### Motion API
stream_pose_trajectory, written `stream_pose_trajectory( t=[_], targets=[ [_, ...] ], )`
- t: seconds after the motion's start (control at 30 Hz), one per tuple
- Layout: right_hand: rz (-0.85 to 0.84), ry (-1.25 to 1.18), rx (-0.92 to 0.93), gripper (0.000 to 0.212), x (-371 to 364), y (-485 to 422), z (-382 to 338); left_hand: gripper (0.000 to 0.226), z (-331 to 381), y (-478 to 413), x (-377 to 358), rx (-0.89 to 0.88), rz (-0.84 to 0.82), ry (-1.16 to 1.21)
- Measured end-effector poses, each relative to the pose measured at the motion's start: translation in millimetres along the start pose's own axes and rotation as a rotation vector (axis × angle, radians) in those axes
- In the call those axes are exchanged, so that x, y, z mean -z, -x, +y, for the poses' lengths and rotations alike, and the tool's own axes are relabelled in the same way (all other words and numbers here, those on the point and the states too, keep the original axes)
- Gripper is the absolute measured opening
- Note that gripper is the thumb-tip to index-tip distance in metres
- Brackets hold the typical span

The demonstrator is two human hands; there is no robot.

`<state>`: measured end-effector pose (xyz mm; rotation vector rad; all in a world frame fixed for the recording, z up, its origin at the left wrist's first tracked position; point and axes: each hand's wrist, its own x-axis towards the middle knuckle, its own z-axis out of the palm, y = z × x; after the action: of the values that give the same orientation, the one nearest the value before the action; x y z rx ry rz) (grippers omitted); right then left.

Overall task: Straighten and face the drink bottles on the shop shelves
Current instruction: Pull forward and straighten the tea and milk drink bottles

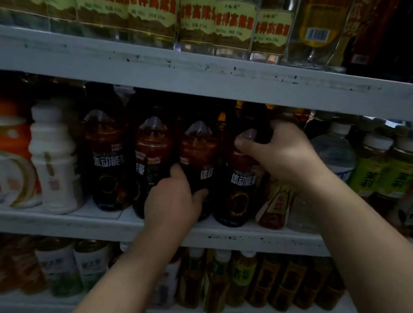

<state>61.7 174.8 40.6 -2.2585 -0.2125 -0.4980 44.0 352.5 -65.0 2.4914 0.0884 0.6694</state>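
Several dark energy-drink bottles with black labels stand in a row on the middle shelf (pixel 255 237). My left hand (pixel 173 201) grips the lower body of the third dark bottle (pixel 196 152), thumb on its right side. My right hand (pixel 282 151) wraps around the shoulder of the fourth dark bottle (pixel 241 185), thumb across its front and fingers behind its neck. The first dark bottle (pixel 104 151) and the second dark bottle (pixel 151 153) stand untouched to the left; the second's label is turned partly sideways.
White and orange bottles (pixel 50 154) fill the shelf's left. A red-labelled bottle (pixel 275 207), a clear water bottle (pixel 333 153) and green tea bottles (pixel 382 172) stand to the right. Green-labelled glass bottles (pixel 152 6) line the upper shelf; tea bottles (pixel 216 281) fill the lower one.
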Motion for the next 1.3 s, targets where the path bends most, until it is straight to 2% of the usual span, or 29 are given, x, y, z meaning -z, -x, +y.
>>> stream_pose_trajectory(
  t=[0.17,0.3,0.4,0.53,0.67,0.77,0.97,1.3],
  targets=[
    [0.072,-0.004,-0.01,0.042,-3,2,0,0.062,-15,-7,9,-0.108,-0.157,0.248],
    [0.083,0.058,0.04,0.034,-5,6,4,0.085,-3,9,-4,-0.058,-0.013,0.354],
    [0.065,0.045,0.099,0.026,-4,8,8,0.095,8,17,-20,0.017,0.074,0.305],
    [0.066,0.031,0.145,0.036,-5,9,11,0.084,11,13,-29,0.019,0.109,0.264],
    [0.134,0.048,0.187,0.045,-5,8,12,0.067,2,3,-21,-0.043,-0.003,0.348],
    [0.137,0.056,0.191,0.046,-6,8,10,0.063,-4,-2,-12,-0.067,-0.097,0.397],
    [0.058,0.075,0.204,0.041,-5,8,15,0.055,0,13,-15,-0.041,0.151,0.252],
    [0.148,0.026,0.198,0.052,-15,15,17,0.055,-5,10,-8,-0.126,0.049,0.284]
  ],
)
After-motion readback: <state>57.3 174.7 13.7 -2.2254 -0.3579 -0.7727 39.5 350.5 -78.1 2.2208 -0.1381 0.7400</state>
